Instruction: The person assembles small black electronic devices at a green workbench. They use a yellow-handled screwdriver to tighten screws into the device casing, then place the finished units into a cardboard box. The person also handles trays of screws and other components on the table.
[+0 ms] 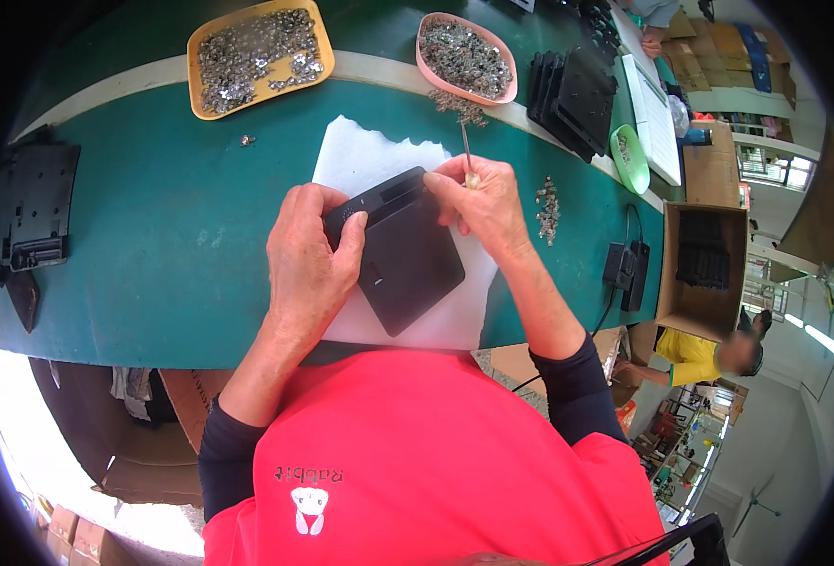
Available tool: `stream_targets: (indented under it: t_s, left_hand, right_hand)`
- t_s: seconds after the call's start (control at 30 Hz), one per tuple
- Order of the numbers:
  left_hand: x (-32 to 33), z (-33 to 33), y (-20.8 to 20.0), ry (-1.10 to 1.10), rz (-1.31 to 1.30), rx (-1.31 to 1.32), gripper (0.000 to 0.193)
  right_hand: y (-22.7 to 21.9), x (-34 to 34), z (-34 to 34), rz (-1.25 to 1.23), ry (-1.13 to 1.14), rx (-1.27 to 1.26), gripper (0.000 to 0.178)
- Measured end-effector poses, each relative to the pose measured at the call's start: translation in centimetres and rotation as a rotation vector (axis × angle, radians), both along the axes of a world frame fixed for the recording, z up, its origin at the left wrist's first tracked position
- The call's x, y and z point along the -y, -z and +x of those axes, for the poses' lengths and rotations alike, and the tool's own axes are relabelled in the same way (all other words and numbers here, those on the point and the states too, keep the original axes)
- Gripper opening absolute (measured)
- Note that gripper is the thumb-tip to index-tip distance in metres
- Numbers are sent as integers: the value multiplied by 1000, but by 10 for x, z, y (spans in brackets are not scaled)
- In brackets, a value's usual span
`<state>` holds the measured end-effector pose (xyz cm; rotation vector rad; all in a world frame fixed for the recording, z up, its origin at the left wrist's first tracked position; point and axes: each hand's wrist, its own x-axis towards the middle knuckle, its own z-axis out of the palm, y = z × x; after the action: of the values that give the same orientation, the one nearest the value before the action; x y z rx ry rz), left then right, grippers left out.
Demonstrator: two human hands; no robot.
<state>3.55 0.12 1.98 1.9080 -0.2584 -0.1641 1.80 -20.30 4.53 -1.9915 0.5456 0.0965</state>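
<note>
A flat black plastic case (pixel 415 259) lies tilted over a white foam sheet (pixel 365 143) in front of me. My left hand (pixel 305 253) grips its left side, thumb on top near the slotted edge and the fingers partly hidden behind. My right hand (pixel 492 206) is closed around a thin screwdriver (pixel 466 143) with a pale handle, its metal shaft pointing away from me. The thumb and fingertips of that hand meet the case's upper right corner. To the right of the right hand lies a small pile of metal parts (pixel 548 209) on the green table.
A yellow tray (pixel 193 85) and a pink tray (pixel 423 68) of small metal parts stand at the back. Black panels (pixel 572 99) lean beside a green dish (pixel 641 174). More black parts (pixel 44 198) lie left; a power adapter (pixel 619 264) lies right. Another person (pixel 690 357) works beyond.
</note>
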Motion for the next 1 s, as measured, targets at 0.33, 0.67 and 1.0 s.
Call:
stream_targets:
  t_s: [0.33, 0.67, 1.0]
  left_hand:
    - [1, 0, 3, -11, 11, 100, 17]
    - [1, 0, 4, -13, -5, 84, 17]
    - [1, 1, 5, -10, 1, 87, 17]
  right_hand:
    - [20, -5, -5, -519, -146, 330, 12]
    - [7, 0, 1, -251, -106, 40, 15]
    - [-10, 15, 19, -238, -411, -33, 12]
